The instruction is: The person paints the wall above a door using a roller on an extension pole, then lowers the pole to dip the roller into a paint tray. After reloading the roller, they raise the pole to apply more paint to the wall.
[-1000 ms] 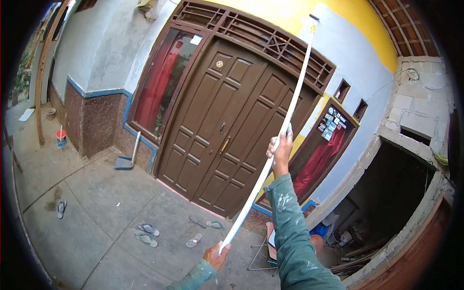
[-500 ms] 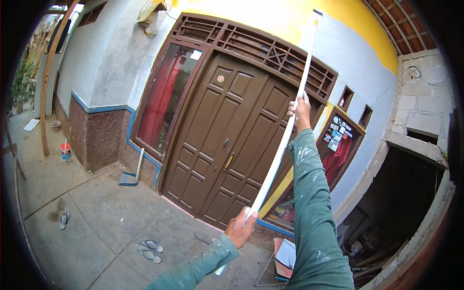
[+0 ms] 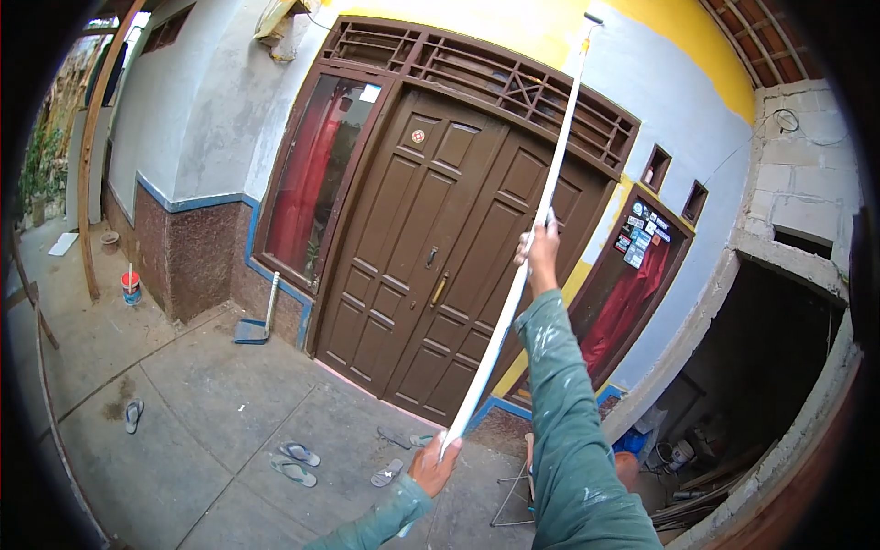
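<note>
A long white pole (image 3: 496, 348) with a paint roller (image 3: 594, 18) at its far tip slants up across the doorway. The roller is up at the wall, where the yellow paint (image 3: 678, 37) borders the pale blue-grey wall (image 3: 678, 128). My left hand (image 3: 434, 466) is closed around the lower part of the pole. Higher up, my right hand (image 3: 539, 254) grips the same pole with the arm stretched out. Both green sleeves carry white paint marks. Behind the pole stands a brown double door (image 3: 431, 247) with a barred transom (image 3: 495, 87).
Several sandals (image 3: 293, 472) lie on the concrete floor (image 3: 192, 440). A dustpan (image 3: 252, 330) leans near the wall, and a small red-and-blue bucket (image 3: 131, 288) stands farther left. At right, a dark opening (image 3: 752, 357) holds clutter. A wooden post (image 3: 89, 174) rises at left.
Both hands and the pole have shifted left and down in view. The roller tip has moved slightly left. The view has also shifted a little, showing more sandals by the door.
</note>
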Demonstrator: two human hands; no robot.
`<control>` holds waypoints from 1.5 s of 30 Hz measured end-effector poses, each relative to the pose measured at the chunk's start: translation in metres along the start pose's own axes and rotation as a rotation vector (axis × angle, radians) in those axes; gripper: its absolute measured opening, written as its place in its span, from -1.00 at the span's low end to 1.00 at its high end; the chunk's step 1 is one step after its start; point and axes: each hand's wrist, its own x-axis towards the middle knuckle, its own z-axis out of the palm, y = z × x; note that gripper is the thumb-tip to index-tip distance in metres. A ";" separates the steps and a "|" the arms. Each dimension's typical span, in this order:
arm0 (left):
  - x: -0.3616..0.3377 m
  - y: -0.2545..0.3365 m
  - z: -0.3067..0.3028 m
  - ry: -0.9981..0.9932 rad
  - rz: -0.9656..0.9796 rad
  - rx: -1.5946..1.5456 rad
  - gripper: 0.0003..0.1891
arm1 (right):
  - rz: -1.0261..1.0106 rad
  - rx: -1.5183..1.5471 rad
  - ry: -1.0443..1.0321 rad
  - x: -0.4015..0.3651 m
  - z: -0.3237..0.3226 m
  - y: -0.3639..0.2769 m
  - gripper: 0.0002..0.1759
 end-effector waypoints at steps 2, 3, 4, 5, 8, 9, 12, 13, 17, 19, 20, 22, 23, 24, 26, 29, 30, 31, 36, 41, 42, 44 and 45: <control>-0.023 -0.023 -0.001 0.060 0.070 -0.020 -0.69 | 0.017 -0.003 0.006 -0.029 -0.003 0.018 -0.45; -0.037 -0.028 -0.003 0.060 0.065 -0.021 -0.69 | 0.038 -0.008 0.015 -0.046 -0.004 0.024 -0.45; -0.051 -0.032 -0.007 0.056 0.002 0.010 -0.68 | 0.059 -0.011 0.026 -0.062 -0.004 0.029 -0.45; -0.064 -0.038 -0.011 0.052 -0.060 0.042 -0.68 | 0.087 -0.002 0.031 -0.079 -0.004 0.035 -0.44; -0.105 -0.075 -0.015 0.074 -0.101 0.111 -0.67 | 0.119 0.056 0.030 -0.126 -0.003 0.055 -0.44; -0.118 -0.080 -0.019 0.075 -0.104 0.114 -0.67 | 0.136 0.051 0.036 -0.141 -0.002 0.061 -0.44; -0.159 -0.093 -0.027 0.082 -0.186 0.174 -0.62 | 0.172 0.058 0.038 -0.184 0.000 0.081 -0.44; -0.172 -0.099 -0.028 0.125 -0.168 0.104 -0.65 | 0.198 0.062 0.040 -0.199 0.001 0.089 -0.44; -0.225 -0.142 -0.035 0.249 -0.118 0.089 -0.67 | 0.307 0.073 0.054 -0.258 0.005 0.115 -0.44; -0.239 -0.160 -0.039 0.253 -0.141 0.130 -0.65 | 0.315 0.095 0.062 -0.273 0.007 0.114 -0.44; -0.246 -0.170 -0.040 0.256 -0.162 0.169 -0.63 | 0.319 0.092 0.065 -0.279 0.008 0.113 -0.43; -0.263 -0.219 -0.038 0.286 -0.154 0.185 -0.63 | 0.320 0.111 0.060 -0.293 0.011 0.107 -0.43; -0.271 -0.236 -0.038 0.314 -0.143 0.200 -0.62 | 0.317 0.129 0.056 -0.300 0.013 0.102 -0.42; -0.278 -0.239 -0.039 0.316 -0.136 0.204 -0.62 | 0.312 0.135 0.054 -0.308 0.015 0.097 -0.42; -0.293 -0.240 -0.045 0.320 -0.254 0.379 -0.63 | 0.237 0.116 0.046 -0.325 0.018 0.083 -0.43; -0.305 -0.242 -0.048 0.241 -0.210 0.390 -0.66 | 0.172 0.136 0.032 -0.343 0.015 0.061 -0.42; -0.304 -0.243 -0.042 0.247 -0.233 0.339 -0.66 | 0.154 0.158 0.022 -0.343 0.011 0.058 -0.42; -0.299 -0.244 -0.034 0.237 -0.231 0.329 -0.66 | 0.140 0.116 0.017 -0.337 0.004 0.059 -0.40; -0.212 -0.143 -0.006 0.261 0.080 0.174 -0.73 | 0.019 0.062 0.009 -0.263 -0.010 0.013 -0.41; -0.082 -0.046 0.018 0.160 0.057 0.177 -0.68 | -0.120 0.068 -0.006 -0.114 -0.033 -0.028 -0.42; -0.057 -0.033 0.027 0.154 0.098 0.136 -0.71 | -0.146 0.068 -0.011 -0.086 -0.037 -0.040 -0.43; -0.013 0.002 0.045 0.179 0.224 0.149 -0.75 | -0.171 0.037 -0.037 -0.032 -0.047 -0.056 -0.43; 0.008 0.014 0.052 0.180 0.230 0.146 -0.75 | -0.174 0.035 -0.027 -0.007 -0.053 -0.062 -0.42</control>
